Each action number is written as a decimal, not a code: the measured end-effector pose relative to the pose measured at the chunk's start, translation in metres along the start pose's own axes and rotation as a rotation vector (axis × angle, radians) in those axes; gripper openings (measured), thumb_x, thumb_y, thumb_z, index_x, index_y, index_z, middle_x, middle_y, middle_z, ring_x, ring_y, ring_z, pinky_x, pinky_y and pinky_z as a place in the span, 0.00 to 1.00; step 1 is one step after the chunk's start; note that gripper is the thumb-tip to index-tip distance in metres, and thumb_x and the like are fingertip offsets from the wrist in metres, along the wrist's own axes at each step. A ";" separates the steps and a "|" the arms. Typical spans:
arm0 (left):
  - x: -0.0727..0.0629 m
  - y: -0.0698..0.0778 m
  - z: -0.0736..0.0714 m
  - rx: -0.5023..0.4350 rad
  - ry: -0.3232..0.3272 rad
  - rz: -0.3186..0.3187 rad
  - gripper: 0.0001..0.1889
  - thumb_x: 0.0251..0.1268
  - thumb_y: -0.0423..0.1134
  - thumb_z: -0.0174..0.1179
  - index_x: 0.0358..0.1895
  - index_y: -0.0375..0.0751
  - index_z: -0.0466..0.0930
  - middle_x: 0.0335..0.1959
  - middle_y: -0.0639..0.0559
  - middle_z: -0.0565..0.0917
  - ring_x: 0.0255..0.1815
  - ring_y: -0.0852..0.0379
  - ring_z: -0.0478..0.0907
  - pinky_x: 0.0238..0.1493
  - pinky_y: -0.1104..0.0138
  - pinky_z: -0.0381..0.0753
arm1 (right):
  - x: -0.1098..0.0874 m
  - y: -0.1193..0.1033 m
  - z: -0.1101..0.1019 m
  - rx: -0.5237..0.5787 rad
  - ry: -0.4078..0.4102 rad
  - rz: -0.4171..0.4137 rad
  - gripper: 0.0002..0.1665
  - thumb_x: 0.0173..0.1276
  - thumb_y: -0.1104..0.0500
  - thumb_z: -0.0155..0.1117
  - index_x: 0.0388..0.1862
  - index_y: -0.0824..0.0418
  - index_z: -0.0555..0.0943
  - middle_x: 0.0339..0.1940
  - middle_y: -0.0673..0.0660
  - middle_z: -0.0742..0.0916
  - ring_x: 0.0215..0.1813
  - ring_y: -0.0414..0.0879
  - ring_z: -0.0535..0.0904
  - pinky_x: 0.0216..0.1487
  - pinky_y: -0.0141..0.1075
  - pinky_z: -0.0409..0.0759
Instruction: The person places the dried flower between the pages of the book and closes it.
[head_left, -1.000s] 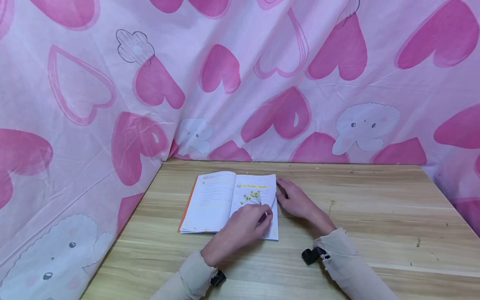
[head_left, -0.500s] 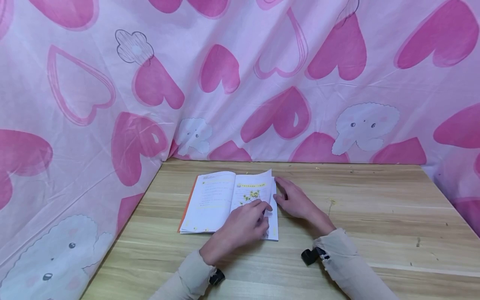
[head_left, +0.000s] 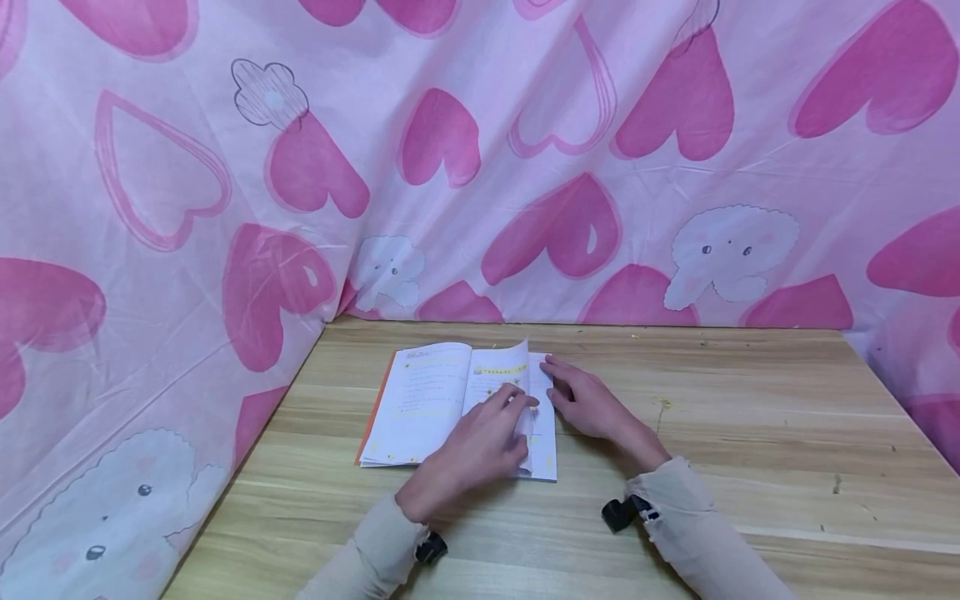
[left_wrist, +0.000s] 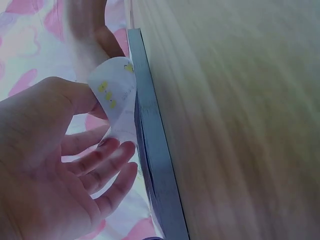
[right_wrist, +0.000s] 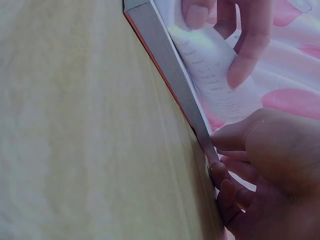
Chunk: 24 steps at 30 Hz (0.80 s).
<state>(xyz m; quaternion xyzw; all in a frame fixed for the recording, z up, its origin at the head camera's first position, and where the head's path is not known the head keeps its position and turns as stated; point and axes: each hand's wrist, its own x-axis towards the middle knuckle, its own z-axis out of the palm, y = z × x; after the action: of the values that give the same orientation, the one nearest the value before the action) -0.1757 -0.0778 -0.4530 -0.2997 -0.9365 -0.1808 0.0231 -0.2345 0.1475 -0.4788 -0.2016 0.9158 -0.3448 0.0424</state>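
Observation:
An open book [head_left: 416,400] with an orange cover lies on the wooden table. Small yellow flowers [head_left: 491,392] are on its right side, mostly hidden behind my left hand [head_left: 480,433]. That hand holds a right-hand page [left_wrist: 117,95] between thumb and fingers; in the left wrist view the page bends up in a curl. Printed lines show on the curled page [right_wrist: 210,75] in the right wrist view. At the book's right edge, my right hand [head_left: 588,400] grips the page block [right_wrist: 170,65], thumb on top and fingers at the side.
One yellow flower sprig [head_left: 663,405] lies on the table [head_left: 750,433] right of the book. Small dry bits are scattered nearby and along the back edge. A pink heart-patterned cloth [head_left: 450,250] hangs behind and at the left.
My left hand has moved slightly left, bringing the page's free edge up and leftward and baring the page beneath. The flowers are now more covered. My right hand has shifted slightly left.

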 end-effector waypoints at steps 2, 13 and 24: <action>0.001 -0.001 0.000 0.001 0.020 0.000 0.26 0.72 0.42 0.69 0.71 0.46 0.78 0.65 0.51 0.79 0.50 0.59 0.80 0.54 0.65 0.85 | 0.000 0.000 0.000 0.002 -0.003 0.006 0.32 0.83 0.61 0.61 0.83 0.64 0.70 0.87 0.64 0.69 0.87 0.63 0.64 0.83 0.62 0.66; 0.005 -0.005 -0.011 -0.118 0.115 -0.028 0.20 0.74 0.49 0.72 0.63 0.48 0.81 0.54 0.54 0.83 0.43 0.62 0.79 0.44 0.71 0.81 | 0.001 0.002 0.001 -0.004 0.002 -0.013 0.32 0.83 0.60 0.61 0.82 0.65 0.70 0.86 0.65 0.70 0.87 0.64 0.64 0.82 0.62 0.67; 0.004 -0.013 -0.028 -0.166 0.177 -0.059 0.26 0.66 0.56 0.77 0.60 0.50 0.83 0.51 0.58 0.82 0.42 0.58 0.84 0.37 0.72 0.78 | 0.000 0.004 0.001 0.001 -0.001 -0.005 0.32 0.84 0.60 0.61 0.83 0.64 0.70 0.87 0.65 0.69 0.87 0.64 0.64 0.82 0.62 0.67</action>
<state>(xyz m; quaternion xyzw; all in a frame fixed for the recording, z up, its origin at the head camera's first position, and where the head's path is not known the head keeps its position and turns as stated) -0.1882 -0.0952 -0.4301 -0.2559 -0.9210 -0.2839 0.0757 -0.2359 0.1491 -0.4821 -0.2039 0.9151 -0.3452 0.0423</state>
